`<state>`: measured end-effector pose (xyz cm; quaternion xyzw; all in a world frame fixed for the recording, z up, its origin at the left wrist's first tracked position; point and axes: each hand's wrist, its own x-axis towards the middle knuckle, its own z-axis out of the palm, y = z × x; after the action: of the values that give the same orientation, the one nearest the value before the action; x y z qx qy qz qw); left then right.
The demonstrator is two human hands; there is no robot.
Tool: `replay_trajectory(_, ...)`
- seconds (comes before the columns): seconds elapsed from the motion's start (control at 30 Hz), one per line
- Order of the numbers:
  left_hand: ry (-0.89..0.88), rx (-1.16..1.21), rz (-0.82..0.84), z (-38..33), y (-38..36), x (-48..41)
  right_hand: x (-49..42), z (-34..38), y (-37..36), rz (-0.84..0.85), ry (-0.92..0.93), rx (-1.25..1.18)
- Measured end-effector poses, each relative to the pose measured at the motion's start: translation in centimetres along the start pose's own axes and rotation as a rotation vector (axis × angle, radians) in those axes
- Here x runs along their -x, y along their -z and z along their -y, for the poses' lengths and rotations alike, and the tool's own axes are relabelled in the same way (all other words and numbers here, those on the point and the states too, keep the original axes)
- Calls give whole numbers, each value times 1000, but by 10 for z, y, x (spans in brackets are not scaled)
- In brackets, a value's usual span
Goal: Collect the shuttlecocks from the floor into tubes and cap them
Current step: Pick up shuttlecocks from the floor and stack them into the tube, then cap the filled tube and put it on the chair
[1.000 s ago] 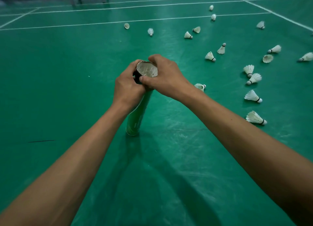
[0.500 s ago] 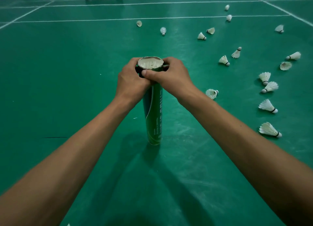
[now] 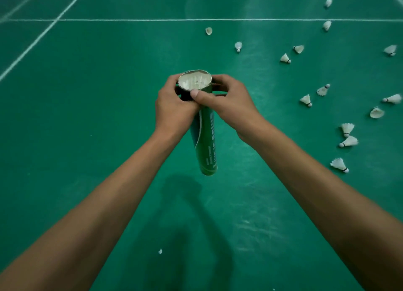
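Note:
A tall green shuttlecock tube (image 3: 206,146) stands upright at the centre of the view, its lower end close to the green floor. White feathers fill its open mouth (image 3: 194,80). My left hand (image 3: 174,109) wraps the top of the tube from the left, fingers on a dark band under the rim. From the right, my right hand (image 3: 229,104) grips the same top, thumb pressed on the rim. Several white shuttlecocks lie scattered to the right, the nearest one (image 3: 339,164) low on the right.
White court lines (image 3: 139,20) cross the green floor at the back and left. A small white feather scrap (image 3: 160,251) lies near the bottom centre. More shuttlecocks (image 3: 238,46) dot the far right of the court.
The tube went from tilted to upright and now sits more toward the frame's centre. The view has shifted, so the shuttlecocks appear further right. Both hands stayed on the tube's top.

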<state>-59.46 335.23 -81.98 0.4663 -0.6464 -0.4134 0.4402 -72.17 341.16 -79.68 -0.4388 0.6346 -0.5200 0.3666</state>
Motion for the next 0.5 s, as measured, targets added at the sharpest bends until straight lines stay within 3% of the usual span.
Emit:
replay_trajectory(0.27, 50, 198, -145, -200, 138, -42, 0, 248, -35, 160, -20, -13)
replay_trajectory(0.5, 72, 131, -186, -348, 245, -91, -1, 446, -65, 183, -6, 16)
